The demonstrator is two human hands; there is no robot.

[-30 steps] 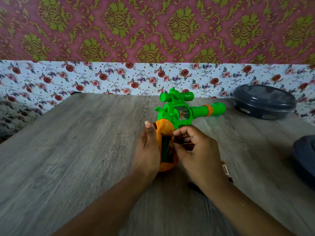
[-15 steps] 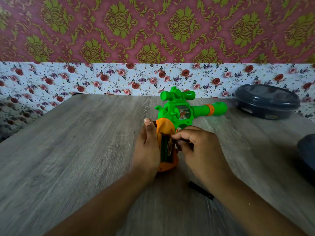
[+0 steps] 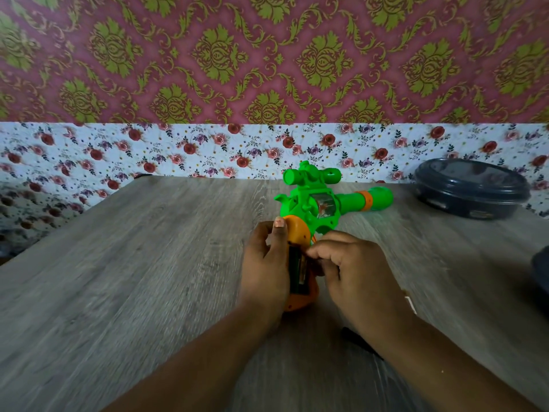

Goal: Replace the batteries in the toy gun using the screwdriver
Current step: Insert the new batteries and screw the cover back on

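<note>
Watching the head cam feed. Toy gun (image 3: 315, 209) is lying on the grey wood-grain table (image 3: 133, 278), centre of view, green body w/ scope on top, barrel pointing right toward the back, orange grip end pointing toward me. Battery bay in the grip is showing open; I'm seeing a dark battery (image 3: 295, 270) sitting in it, lengthwise.

Left hand (image 3: 264, 269) is wrapping the grip from the left side, fingers curled together and clamped on the orange part, one fingertip w/ pale nail up at the top edge. Right hand (image 3: 353, 272) is coming in from the right, fingers bunched together, tips pressing at the upper right edge of the bay; can't tell if they're pinching anything small, too blurred.

A thin black object (image 3: 358, 341) is lying on the table under the right wrist, mostly hidden; prob. the screwdriver but can't confirm. Dark round lidded container (image 3: 472, 188) is sitting at back right, well apart from the gun. Another dark item (image 3: 541, 272) is cut off at the right edge. Floral wallpaper (image 3: 208, 150) behind.
</note>
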